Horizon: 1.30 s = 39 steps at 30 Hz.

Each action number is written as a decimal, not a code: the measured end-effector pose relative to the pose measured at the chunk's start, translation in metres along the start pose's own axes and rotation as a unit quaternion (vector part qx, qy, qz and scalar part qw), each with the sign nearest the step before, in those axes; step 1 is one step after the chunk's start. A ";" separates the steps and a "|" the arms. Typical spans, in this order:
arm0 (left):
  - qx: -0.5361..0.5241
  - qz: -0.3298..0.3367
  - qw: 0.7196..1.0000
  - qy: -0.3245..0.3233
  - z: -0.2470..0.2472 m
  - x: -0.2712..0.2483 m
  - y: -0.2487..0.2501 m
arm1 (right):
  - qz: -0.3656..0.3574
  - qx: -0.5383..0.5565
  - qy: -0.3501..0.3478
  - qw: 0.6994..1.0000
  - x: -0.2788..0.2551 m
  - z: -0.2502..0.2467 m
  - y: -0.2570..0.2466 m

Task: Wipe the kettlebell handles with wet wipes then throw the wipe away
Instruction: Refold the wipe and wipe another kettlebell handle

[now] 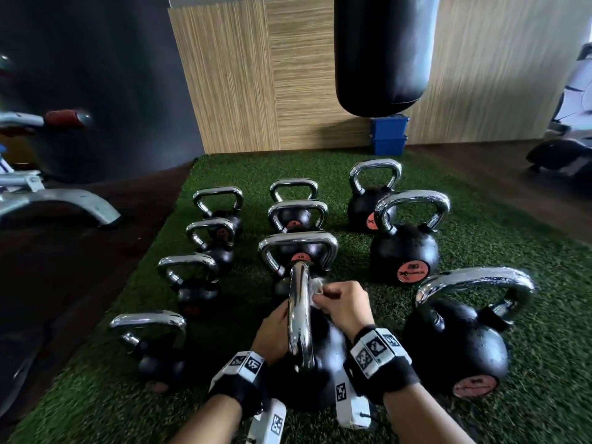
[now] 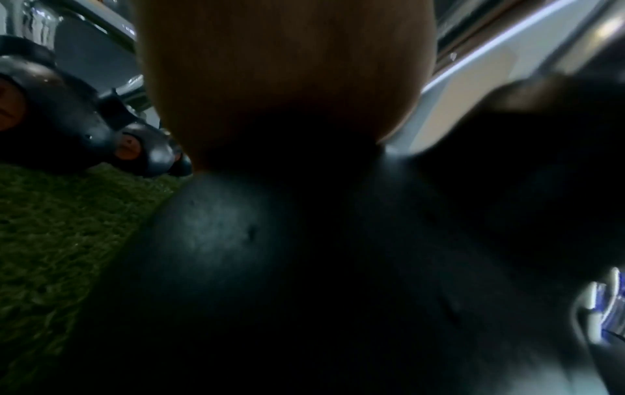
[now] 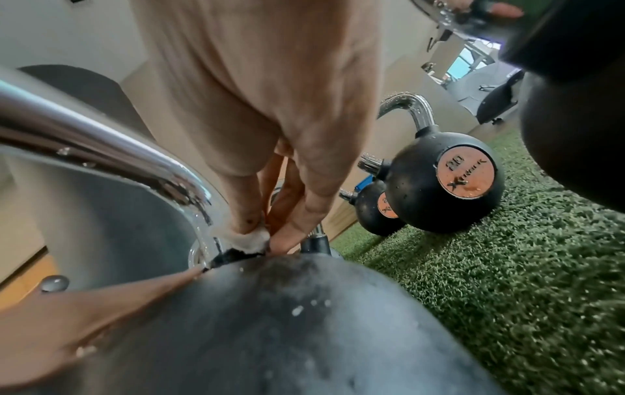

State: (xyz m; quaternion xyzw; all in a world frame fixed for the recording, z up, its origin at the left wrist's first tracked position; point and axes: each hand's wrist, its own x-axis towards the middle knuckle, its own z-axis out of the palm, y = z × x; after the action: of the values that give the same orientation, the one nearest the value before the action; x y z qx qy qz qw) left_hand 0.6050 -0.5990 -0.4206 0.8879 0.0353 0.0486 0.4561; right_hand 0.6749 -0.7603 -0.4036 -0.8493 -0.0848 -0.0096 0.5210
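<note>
Right grip (image 1: 344, 304) pinches the wet wipe (image 3: 252, 239) against the chrome handle (image 1: 299, 315), low at its far base. Handle's arch runs toward the wearer, so the wipe travels back. Left hand (image 1: 272, 331) steadies the kettlebell (image 1: 323, 357); its fingers are hidden.

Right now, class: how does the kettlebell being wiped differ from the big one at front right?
The wiped kettlebell has its handle edge-on to the head camera; the front-right kettlebell shows its handle as a broad arch. The right hand presses a wipe on the first; the second is untouched. Both have black bodies and chrome handles.

Head above; wrists beside kettlebell (image 1: 307, 357).
</note>
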 end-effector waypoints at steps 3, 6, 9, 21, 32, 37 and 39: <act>0.008 -0.029 1.000 0.009 0.002 0.000 -0.010 | -0.024 -0.061 -0.004 0.998 -0.001 -0.002 -0.007; -0.070 -0.060 0.996 0.005 0.005 -0.002 -0.012 | -0.064 -0.039 0.012 0.997 0.001 -0.005 -0.024; -0.092 -0.055 0.994 0.007 0.009 0.003 -0.020 | -0.121 -0.004 0.060 0.991 0.003 -0.007 -0.034; -0.109 -0.106 0.988 -0.017 0.009 0.003 -0.014 | -0.250 0.014 0.068 0.966 -0.014 -0.021 -0.039; -0.113 -0.085 0.990 0.003 0.006 -0.004 -0.006 | -0.293 0.040 0.007 0.955 -0.050 -0.048 -0.056; -0.131 -0.065 0.989 -0.027 0.002 -0.012 0.005 | -0.237 0.066 -0.088 0.965 -0.072 -0.060 -0.051; -0.107 -0.039 0.993 -0.013 0.003 -0.013 0.008 | -0.152 0.131 -0.127 0.971 -0.067 -0.061 -0.056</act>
State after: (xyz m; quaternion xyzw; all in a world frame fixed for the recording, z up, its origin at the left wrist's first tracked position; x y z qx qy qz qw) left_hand 0.5921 -0.6072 -0.4165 0.8327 0.0580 0.0227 0.5502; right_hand 0.6049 -0.7987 -0.3333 -0.7450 -0.2790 0.0301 0.6052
